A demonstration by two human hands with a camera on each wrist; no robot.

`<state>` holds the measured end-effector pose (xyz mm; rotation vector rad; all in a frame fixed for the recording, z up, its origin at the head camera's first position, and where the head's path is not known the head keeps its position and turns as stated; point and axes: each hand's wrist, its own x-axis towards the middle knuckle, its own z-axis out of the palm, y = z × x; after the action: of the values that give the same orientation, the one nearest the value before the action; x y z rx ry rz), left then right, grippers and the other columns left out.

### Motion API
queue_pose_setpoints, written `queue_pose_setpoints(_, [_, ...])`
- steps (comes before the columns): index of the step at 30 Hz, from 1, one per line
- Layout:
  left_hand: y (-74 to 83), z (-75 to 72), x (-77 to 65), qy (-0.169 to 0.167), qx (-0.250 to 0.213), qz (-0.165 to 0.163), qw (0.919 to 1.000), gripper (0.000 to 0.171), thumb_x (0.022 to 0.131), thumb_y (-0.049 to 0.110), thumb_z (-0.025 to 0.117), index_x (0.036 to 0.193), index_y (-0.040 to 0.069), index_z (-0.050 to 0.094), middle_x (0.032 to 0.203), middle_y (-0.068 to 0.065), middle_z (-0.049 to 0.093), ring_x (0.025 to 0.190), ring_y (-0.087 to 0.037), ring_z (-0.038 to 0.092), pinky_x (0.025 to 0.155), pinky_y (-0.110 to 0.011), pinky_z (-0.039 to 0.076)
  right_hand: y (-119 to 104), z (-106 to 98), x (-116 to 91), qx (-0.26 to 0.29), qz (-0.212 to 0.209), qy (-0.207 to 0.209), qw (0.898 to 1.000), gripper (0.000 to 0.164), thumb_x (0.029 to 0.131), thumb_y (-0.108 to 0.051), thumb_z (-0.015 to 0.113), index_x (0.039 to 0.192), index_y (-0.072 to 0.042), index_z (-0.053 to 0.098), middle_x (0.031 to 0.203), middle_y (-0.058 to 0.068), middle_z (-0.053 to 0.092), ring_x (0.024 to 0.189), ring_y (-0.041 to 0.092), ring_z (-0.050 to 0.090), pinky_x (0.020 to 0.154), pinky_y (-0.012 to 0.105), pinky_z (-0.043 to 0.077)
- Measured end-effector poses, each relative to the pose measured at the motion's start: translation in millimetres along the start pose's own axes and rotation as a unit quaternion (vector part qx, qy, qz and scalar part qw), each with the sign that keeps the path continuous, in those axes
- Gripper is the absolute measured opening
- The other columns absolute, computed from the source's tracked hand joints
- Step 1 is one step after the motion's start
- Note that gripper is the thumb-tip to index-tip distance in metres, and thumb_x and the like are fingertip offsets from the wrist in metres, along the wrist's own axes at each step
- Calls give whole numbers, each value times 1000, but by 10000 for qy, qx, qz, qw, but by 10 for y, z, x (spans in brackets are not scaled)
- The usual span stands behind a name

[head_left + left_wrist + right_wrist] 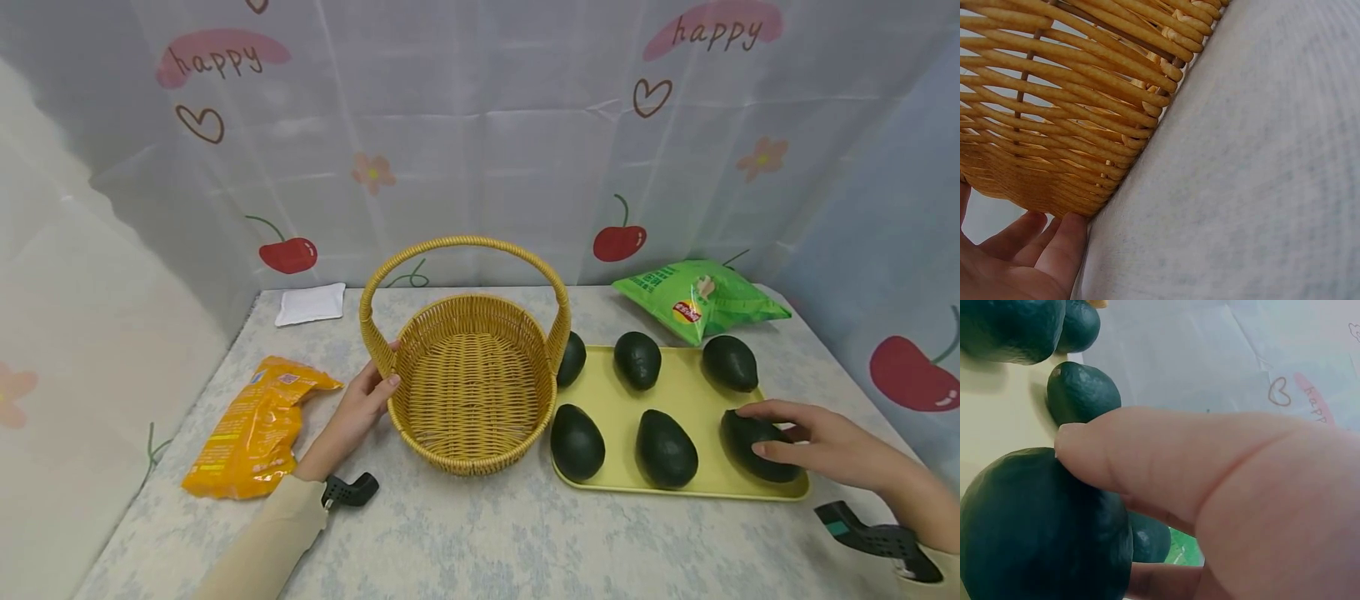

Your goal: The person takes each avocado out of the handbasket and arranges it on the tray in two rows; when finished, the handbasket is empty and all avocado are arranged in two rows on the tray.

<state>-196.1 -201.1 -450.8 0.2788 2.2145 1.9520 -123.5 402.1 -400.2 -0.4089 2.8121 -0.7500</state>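
My left hand point(358, 408) holds the side of a round yellow woven basket point(476, 392) with a tall arched handle; its thumb lies at the rim. In the left wrist view, its fingertips point(1071, 228) press against the lower wickerwork. Nothing lies inside the basket. At the right, my right hand point(836, 442) grips a dark green avocado point(753, 450) at the front right corner of a pale yellow tray point(618, 412). The right wrist view shows the thumb across this avocado point(1041, 525) and fingers on its far side. Several more avocados sit on the tray in two rows.
An orange snack bag point(251, 429) lies left of my left forearm, with a small white packet point(311, 304) behind it. A green chip bag point(697, 300) lies behind the tray. Printed curtains point(480, 167) rise along the back and sides of the cloth-covered table point(450, 533).
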Motion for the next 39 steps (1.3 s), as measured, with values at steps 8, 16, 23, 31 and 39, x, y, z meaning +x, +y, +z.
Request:
queue_pose_setpoints(8, [-8,-1,9,-27,-132,25,9999,60,110,23,47,164,23,23,165,-21,29,143,-37,38,92,-22,53,17,26,10,-50,-250,64,9997,40,91,-20,77,127,-7,68,124,-21,62,104,-26,40,75,21,53])
queue_pose_setpoints(16, [-9,0,5,-3,-72,77,9999,59,109,22,48,164,22,24,163,-22,32,139,-34,42,91,-22,54,28,7,-7,-24,-116,-323,9994,35,95,-24,72,128,-12,69,119,-41,49,104,-25,40,75,23,51])
queue_pose_setpoints(23, [-16,-13,7,-25,-74,182,9998,59,110,22,47,164,20,24,163,-22,33,133,-22,47,92,-22,53,54,15,-11,-124,-346,-164,9992,43,89,-21,78,128,-8,67,120,-43,47,106,-26,39,74,24,50])
queue_pose_setpoints(31, [-24,-11,14,-26,-11,224,9997,59,110,19,46,164,20,24,163,-22,32,139,-33,42,92,-22,53,12,-23,-36,-610,-9,-7,9981,49,84,-23,83,126,-4,67,126,19,68,106,-11,54,76,30,54])
queue_pose_setpoints(39, [-14,-11,6,0,-92,197,9998,59,110,20,47,164,20,23,164,-22,31,136,-31,44,91,-22,54,18,-62,-58,-778,505,-110,9956,53,83,-20,82,126,4,64,126,36,62,109,50,57,80,58,56])
